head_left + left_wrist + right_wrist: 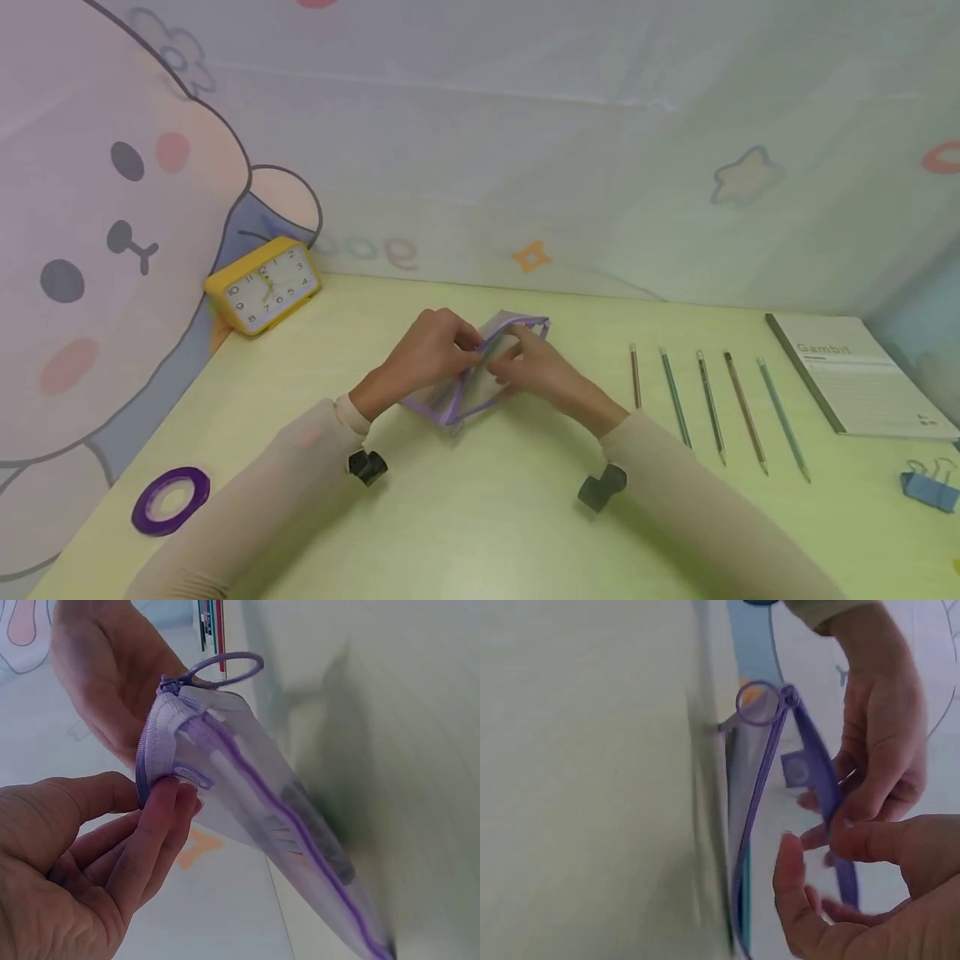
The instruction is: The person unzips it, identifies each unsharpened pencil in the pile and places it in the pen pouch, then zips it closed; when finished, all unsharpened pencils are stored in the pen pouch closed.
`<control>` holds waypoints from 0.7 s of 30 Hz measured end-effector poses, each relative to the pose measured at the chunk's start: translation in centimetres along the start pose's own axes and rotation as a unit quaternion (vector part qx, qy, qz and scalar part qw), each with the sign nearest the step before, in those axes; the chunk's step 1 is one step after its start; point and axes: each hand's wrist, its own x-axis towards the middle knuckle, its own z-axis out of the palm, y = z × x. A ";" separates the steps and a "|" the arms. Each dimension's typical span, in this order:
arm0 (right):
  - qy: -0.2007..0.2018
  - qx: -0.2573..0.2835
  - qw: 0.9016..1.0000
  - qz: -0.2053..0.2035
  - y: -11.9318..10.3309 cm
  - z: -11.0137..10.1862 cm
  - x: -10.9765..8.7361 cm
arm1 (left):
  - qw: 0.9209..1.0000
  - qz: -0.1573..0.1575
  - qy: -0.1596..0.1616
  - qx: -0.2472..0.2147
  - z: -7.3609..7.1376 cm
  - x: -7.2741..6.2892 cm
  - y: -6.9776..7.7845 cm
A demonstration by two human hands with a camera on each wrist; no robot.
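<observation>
A translucent pouch (480,385) with purple zipper trim stands on the table between both hands, its top parted in the right wrist view. My left hand (431,354) pinches one zipper edge between thumb and fingertips, near a small purple tab (193,774). At the other end of the opening is my right hand (543,371); its thumb lies by the purple edge, with a gap between thumb and index finger. A purple ring pull (757,703) hangs at the zipper's end. Dark and orange shapes show dimly through the pouch wall.
Several pencils (742,410) lie in a row on the right, beside a notebook (862,375) and a blue binder clip (930,490). At left are a yellow alarm clock (266,287) and a purple tape roll (198,492). A printed cloth (480,167) hangs behind the table.
</observation>
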 end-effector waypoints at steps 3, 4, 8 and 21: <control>-0.029 -0.053 0.998 -0.036 -0.4 -0.1 -1.7 | 1.000 -0.004 0.002 -0.001 -0.2 -0.1 -0.1; -0.055 -0.063 0.995 -0.045 -0.5 0.0 -2.1 | 1.000 -0.004 0.004 -0.001 -0.3 -0.1 -0.2; -0.163 -0.089 0.982 -0.042 -0.3 1.1 -3.3 | 1.000 -0.009 0.012 -0.010 -0.6 0.0 -0.3; -0.090 -0.005 0.992 -0.088 1.9 3.9 -2.8 | 1.000 -0.002 0.003 -0.013 -0.4 -0.1 -0.8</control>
